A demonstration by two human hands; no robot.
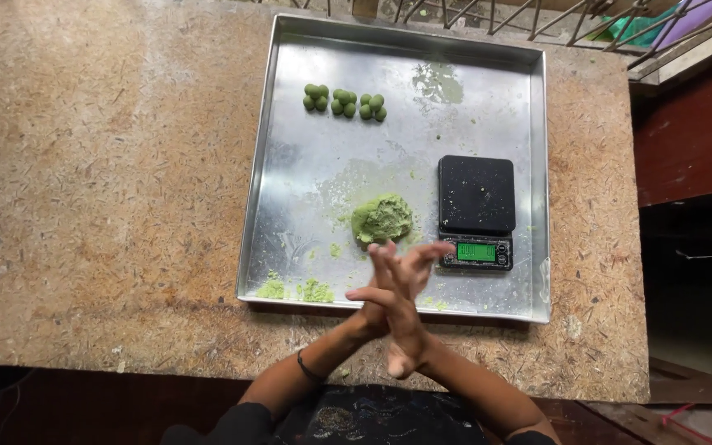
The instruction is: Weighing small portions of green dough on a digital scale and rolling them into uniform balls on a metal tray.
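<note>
My left hand (423, 257) and my right hand (391, 311) are pressed palm to palm and crossed, fingers spread, over the near edge of a square metal tray (257, 173). Whatever lies between the palms is hidden. My left wrist wears a thin black band. Just beyond the fingertips a lump of green dough (381, 218) sits on the tray. To its right stands a small black digital scale (477, 198) with a lit green display and a bare platform. Three clusters of small green dough balls (344, 102) lie in a row near the tray's far left.
Green crumbs (294, 290) lie along the tray's near left edge, and a green smear (438, 82) marks its far side. The tray rests on a rough brown chipboard table (100, 189). Metal bars (537, 16) run behind the table, with dark red furniture (694, 132) to the right.
</note>
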